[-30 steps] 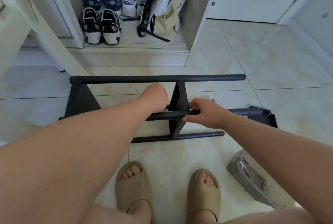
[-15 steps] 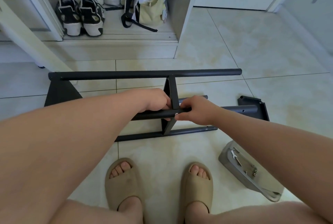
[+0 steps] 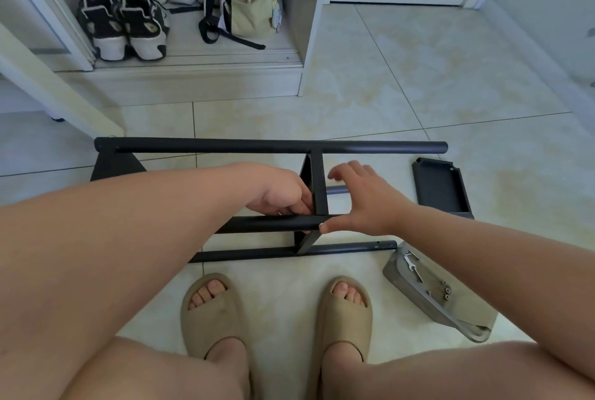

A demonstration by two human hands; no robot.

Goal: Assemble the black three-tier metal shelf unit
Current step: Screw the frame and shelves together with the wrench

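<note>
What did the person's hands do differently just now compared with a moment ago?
The right hand let go of the near pole: its fingers opened and spread, only the thumb tip touching. The left hand still grips that pole beside the middle panel. The screw packet lies where it was.

The left arm covers the near rod's left half and most of the end panel. The left hand's fingertips hide behind the middle panel. The hardware in the tray is too small to identify.
</note>
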